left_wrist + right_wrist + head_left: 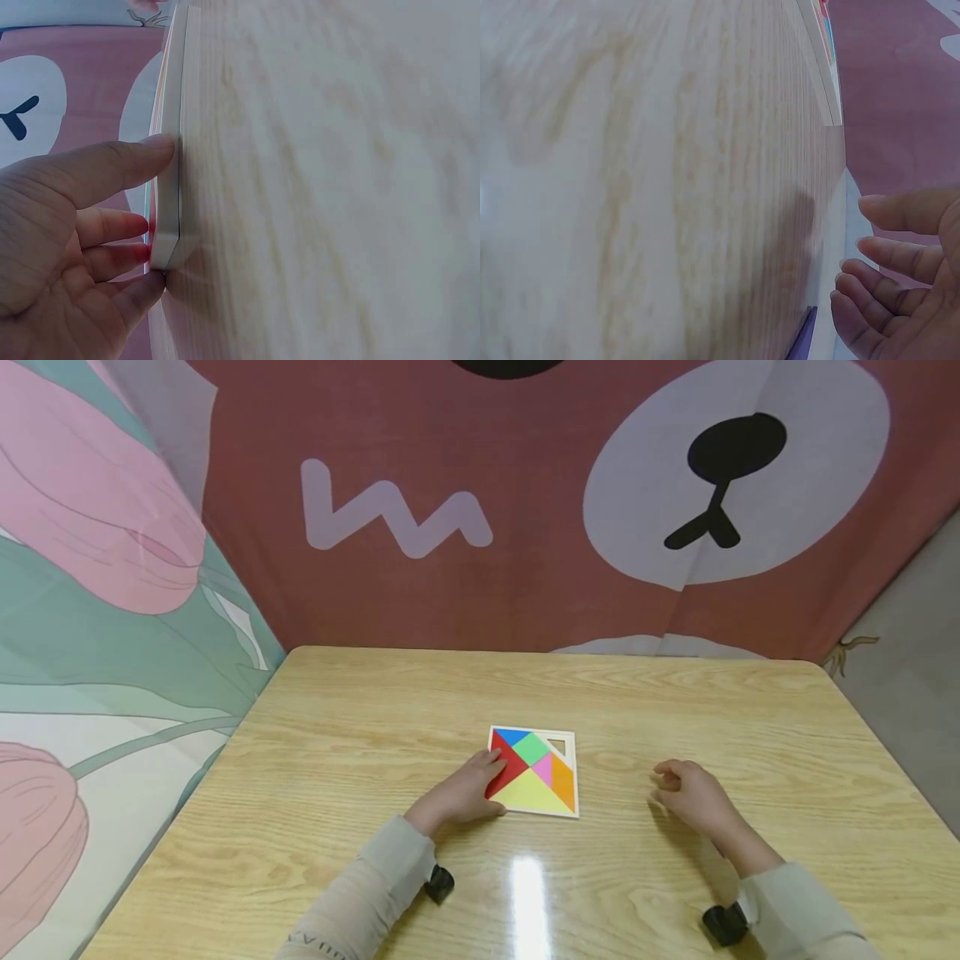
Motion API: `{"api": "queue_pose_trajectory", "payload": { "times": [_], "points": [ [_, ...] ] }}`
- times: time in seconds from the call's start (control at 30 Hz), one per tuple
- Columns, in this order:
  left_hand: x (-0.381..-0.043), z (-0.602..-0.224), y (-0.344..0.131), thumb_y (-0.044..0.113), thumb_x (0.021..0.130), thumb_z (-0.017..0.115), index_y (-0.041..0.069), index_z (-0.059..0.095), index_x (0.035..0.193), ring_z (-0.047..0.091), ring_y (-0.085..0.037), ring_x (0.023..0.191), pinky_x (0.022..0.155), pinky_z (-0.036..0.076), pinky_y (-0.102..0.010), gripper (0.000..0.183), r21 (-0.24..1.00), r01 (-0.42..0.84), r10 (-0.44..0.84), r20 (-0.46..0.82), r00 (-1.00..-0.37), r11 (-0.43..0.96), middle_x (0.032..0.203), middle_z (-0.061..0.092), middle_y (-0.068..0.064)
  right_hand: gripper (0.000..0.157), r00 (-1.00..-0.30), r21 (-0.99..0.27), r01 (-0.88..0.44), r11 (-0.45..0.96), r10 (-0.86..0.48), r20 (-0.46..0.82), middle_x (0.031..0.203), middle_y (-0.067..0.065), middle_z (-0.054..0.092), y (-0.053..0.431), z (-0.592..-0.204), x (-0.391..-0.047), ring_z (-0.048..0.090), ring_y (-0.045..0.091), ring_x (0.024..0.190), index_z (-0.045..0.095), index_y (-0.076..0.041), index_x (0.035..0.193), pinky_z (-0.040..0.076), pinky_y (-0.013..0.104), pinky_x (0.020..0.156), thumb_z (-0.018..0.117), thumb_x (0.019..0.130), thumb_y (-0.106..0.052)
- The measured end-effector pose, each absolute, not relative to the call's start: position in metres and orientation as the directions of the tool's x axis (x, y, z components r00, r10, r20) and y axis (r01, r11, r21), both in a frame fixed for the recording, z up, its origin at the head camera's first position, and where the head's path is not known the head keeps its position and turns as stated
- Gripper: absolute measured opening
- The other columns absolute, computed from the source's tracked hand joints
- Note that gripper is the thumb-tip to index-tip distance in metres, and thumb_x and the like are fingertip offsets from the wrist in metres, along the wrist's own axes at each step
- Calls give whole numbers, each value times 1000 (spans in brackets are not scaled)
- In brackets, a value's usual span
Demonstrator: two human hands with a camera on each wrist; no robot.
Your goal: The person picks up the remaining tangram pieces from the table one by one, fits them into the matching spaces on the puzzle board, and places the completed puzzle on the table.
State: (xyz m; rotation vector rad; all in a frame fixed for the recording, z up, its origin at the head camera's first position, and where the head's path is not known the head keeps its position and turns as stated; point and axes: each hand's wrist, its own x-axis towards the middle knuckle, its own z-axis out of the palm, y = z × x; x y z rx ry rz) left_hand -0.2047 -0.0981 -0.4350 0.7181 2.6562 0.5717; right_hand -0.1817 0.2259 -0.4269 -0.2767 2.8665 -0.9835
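A square tangram board [577,777] with a pale frame lies flat on the table, holding red, blue, green, pink, orange and yellow pieces. Its far right corner is a bare triangular recess with a small cutout showing wood. My left hand [471,789] holds the board's near left corner, thumb against the near side and fingertips over the red triangle [510,770]. In the left wrist view the thumb presses the tray's pale side [171,187]. To the right of the board, my right hand [693,797] hovers over the table with loosely bent fingers and nothing in them.
Under the right wrist, a purple flat piece [802,339] shows at the bottom of the right wrist view. The wooden table [375,702] meets a bear-printed cloth [450,602] at the back and a flower-printed cloth [127,677] on the left.
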Motion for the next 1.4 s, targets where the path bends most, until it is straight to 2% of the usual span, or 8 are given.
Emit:
{"api": "queue_pose_trajectory", "payload": {
  "times": [0.4,0.63,0.83,1.2,1.4],
  "points": [
    [-205,-433,-98,26,77,64,1,32,132,13,-25,128,101,18,-34,68,455,404,537,-212,-816,793,140,20,-11,39,-981,-584,-140,800,-192,-29,96,26,51,240,-423,-177,51,40,86,49,13,107,46,46,66,59,78,-11],
    [-205,-435,-98,27,77,64,1,32,132,13,-25,128,102,18,-33,68,449,409,537,-203,-819,794,140,20,-11,39,-983,-566,-147,811,-186,-11,89,22,54,245,-425,-176,53,39,82,50,13,103,45,46,66,62,76,-11],
    [-205,-437,-98,27,77,64,1,33,132,13,-25,128,102,18,-33,68,450,418,544,-196,-816,789,140,20,-11,41,-983,-568,-135,812,-181,-25,91,26,53,249,-427,-174,53,43,85,49,15,104,45,47,68,62,76,-12],
    [-206,-436,-99,27,77,64,1,33,132,13,-24,128,102,18,-32,68,447,413,539,-200,-818,793,140,20,-10,39,-987,-574,-110,812,-158,-34,89,30,54,257,-431,-169,54,43,83,48,17,102,48,41,64,62,73,-5],
    [-204,-435,-99,25,77,64,1,33,132,14,-25,128,102,18,-33,68,455,412,540,-195,-819,789,140,21,-11,37,-987,-567,-109,816,-155,-34,89,30,54,260,-433,-168,54,43,83,49,17,100,47,44,65,63,72,-2]
  ]
}}
